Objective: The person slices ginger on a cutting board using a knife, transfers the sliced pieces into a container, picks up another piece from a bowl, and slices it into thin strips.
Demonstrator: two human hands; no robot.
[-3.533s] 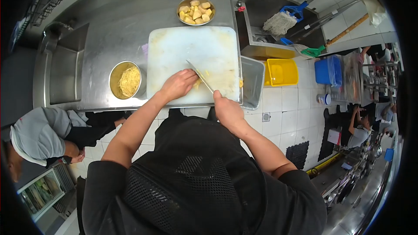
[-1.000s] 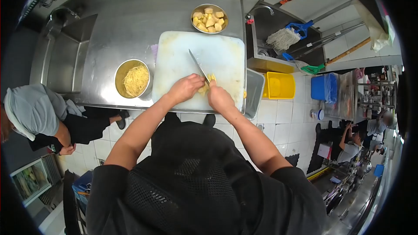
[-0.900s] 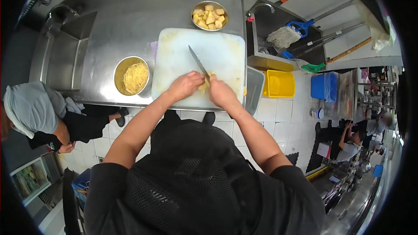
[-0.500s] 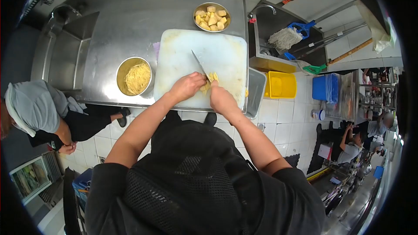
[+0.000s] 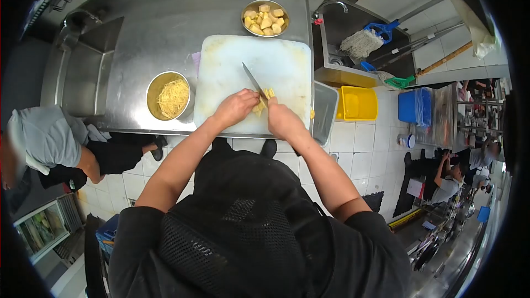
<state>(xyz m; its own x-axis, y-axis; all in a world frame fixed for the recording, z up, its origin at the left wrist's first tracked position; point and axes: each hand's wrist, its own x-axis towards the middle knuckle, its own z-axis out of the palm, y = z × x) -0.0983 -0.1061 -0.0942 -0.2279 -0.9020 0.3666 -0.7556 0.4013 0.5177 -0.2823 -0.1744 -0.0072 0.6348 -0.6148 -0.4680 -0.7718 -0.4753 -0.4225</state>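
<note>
My right hand [image 5: 285, 120] is wrapped round the handle of a kitchen knife [image 5: 252, 79], its blade pointing away and to the left. Closed fingertips of my left hand [image 5: 236, 108] press beside the blade on pale yellow root [image 5: 258, 108] that looks like ginger, mostly hidden by the fingers. Thin cut strips [image 5: 269, 93] lie on the blade's right side. All this is on a white cutting board [image 5: 232, 58]. Left of the board, a round metal container [image 5: 152, 95] holds many yellow shreds [image 5: 174, 98]. Beyond it, a metal bowl [image 5: 246, 10] holds peeled chunks [image 5: 266, 20].
The steel counter [image 5: 130, 49] has a sink [image 5: 83, 83] at its left end. A grey bin [image 5: 326, 111] and a yellow tub [image 5: 359, 105] stand right. Mops [image 5: 361, 44] rest in another sink. One person [image 5: 49, 138] is at left; others are far right.
My right hand and the knife handle have shifted slightly, while the left hand stays on the root. At left, the other person's forearm has moved and their hands no longer show.
</note>
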